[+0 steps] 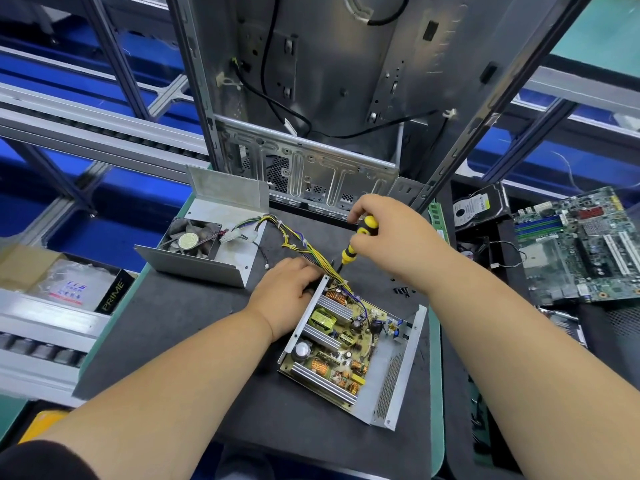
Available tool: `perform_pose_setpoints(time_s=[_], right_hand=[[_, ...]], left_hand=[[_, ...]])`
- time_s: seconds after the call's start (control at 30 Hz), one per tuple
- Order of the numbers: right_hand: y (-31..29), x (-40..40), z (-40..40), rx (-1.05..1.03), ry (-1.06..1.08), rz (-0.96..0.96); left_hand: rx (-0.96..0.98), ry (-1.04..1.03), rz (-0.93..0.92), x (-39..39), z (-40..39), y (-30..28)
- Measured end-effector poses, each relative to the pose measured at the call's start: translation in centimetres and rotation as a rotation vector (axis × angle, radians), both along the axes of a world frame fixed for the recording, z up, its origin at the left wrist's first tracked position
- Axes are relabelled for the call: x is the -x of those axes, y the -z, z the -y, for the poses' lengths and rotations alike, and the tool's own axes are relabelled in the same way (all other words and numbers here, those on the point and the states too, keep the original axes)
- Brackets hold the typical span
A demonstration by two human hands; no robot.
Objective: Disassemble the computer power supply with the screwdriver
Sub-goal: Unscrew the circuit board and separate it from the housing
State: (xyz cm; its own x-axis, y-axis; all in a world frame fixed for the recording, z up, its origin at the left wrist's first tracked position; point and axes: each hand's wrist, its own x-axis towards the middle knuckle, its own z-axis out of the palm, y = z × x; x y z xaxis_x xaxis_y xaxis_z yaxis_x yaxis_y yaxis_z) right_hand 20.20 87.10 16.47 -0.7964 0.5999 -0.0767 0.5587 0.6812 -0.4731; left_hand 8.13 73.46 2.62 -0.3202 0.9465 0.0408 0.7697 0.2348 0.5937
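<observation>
The opened power supply [391, 375] lies on the dark mat, its circuit board [341, 344] with coils and heat sinks exposed. My left hand [285, 289] grips the far left corner of its metal case. My right hand [388, 233] holds the yellow and black screwdriver [356, 242] nearly upright, its tip down at the far corner of the board where the yellow and black wire bundle [304, 247] leaves. The removed cover [221, 216] with the fan [188, 239] sits at the left, still joined by those wires.
An empty computer case [311, 133] stands open behind the mat. Several small black screws [403, 291] lie right of the power supply. A hard drive [479, 206] and a motherboard [581, 247] lie at the right. A box marked PRIME [112, 294] sits at the left.
</observation>
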Motion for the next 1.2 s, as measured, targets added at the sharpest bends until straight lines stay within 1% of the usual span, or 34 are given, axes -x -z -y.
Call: perform_pose_setpoints(time_s=[0.1, 0.2, 0.27, 0.33, 0.5, 0.57, 0.63, 0.8, 0.87, 0.97, 1.07, 1.1, 1.2], right_hand=[[-0.07, -0.2, 0.11, 0.022, -0.001, 0.026], [-0.26, -0.26, 0.21, -0.143, 0.013, 0.102], [-0.49, -0.12, 0.07, -0.201, 0.003, 0.142], [-0.56, -0.03, -0.19, -0.169, -0.009, 0.136], [-0.51, 0.03, -0.14, 0.005, -0.032, 0.012], [-0.5, 0.04, -0.06, 0.052, -0.037, 0.015], [-0.29, -0.08, 0.07, 0.048, -0.038, 0.021], [-0.06, -0.24, 0.29, -0.13, 0.002, 0.069], [0.04, -0.17, 0.18, -0.098, -0.002, 0.044], [0.04, -0.08, 0.12, 0.004, 0.0, -0.018], [0.03, -0.04, 0.23, 0.045, -0.004, -0.028], [0.11, -0.09, 0.26, 0.023, 0.001, -0.016], [0.37, -0.23, 0.28, -0.146, 0.018, 0.058]], left_hand=[[0.0, -0.003, 0.003, 0.02, 0.01, 0.04], [0.0, -0.004, 0.005, 0.01, 0.01, 0.04], [0.008, -0.004, 0.003, -0.01, -0.01, 0.0], [0.012, -0.004, 0.002, 0.0, -0.02, -0.02], [0.018, -0.005, -0.002, -0.04, -0.03, -0.01], [0.02, -0.008, -0.007, -0.05, -0.04, 0.03], [0.018, -0.011, -0.008, -0.04, -0.02, 0.05], [0.008, -0.013, -0.004, -0.05, -0.04, -0.01], [0.013, -0.015, -0.004, -0.07, -0.02, 0.01], [0.02, -0.012, -0.005, -0.07, -0.02, -0.02], [0.025, -0.004, -0.008, -0.02, -0.06, -0.04], [0.027, -0.004, -0.008, -0.01, -0.07, -0.04], [0.028, -0.007, -0.009, -0.04, -0.03, -0.01]])
